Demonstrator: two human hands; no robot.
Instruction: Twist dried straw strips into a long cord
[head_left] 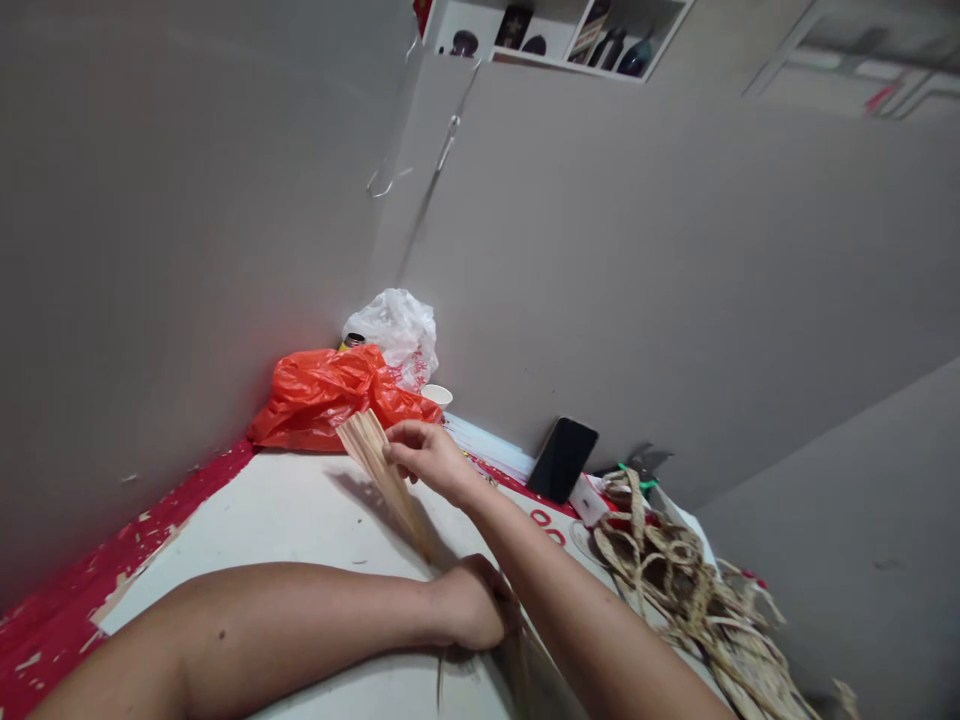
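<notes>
A long, pale tan strip of dried plant fibre (385, 480), ribbed lengthwise and widest at its far end, slants above the white board (292, 510). Near that wide end, my right hand (427, 460) pinches its edge between thumb and fingers. Lower down and closer to me, my left hand (476, 603) is closed around the strip's narrow part, with most of its fingers turned away from view. Thin fibre ends hang below the left hand. My right forearm passes in front of the strip's near end.
An orange plastic bag (322, 395), a white plastic bag (397, 335) and a white cup (436, 397) stand in the far corner. A black phone (564, 460) leans against the wall. Braided tan fibre cord (697, 590) lies heaped at right. Red cloth (172, 510) borders the board.
</notes>
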